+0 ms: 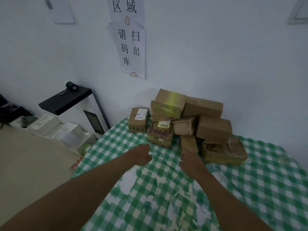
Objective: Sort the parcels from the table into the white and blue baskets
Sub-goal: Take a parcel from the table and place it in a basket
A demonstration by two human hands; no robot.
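Observation:
A heap of brown cardboard parcels (202, 106) is stacked against the wall at the far side of the green-checked table (250, 180). A labelled brown box (138, 120) stands at the heap's left, and a purple-patterned parcel (160, 135) sits in front. My right hand (190, 160) reaches to the near end of a narrow brown parcel (188, 142), its fingers curled round it. My left hand (141, 155) hovers over the cloth just short of the purple-patterned parcel, with loosely curled fingers and nothing in it. Neither the white basket nor the blue one is in view.
A flattened parcel in shiny wrap (225, 152) lies at the heap's front right. Left of the table stand a white cabinet with a black top (66, 100) and several white boxes (55, 125) on the floor. Paper signs (131, 49) hang on the wall.

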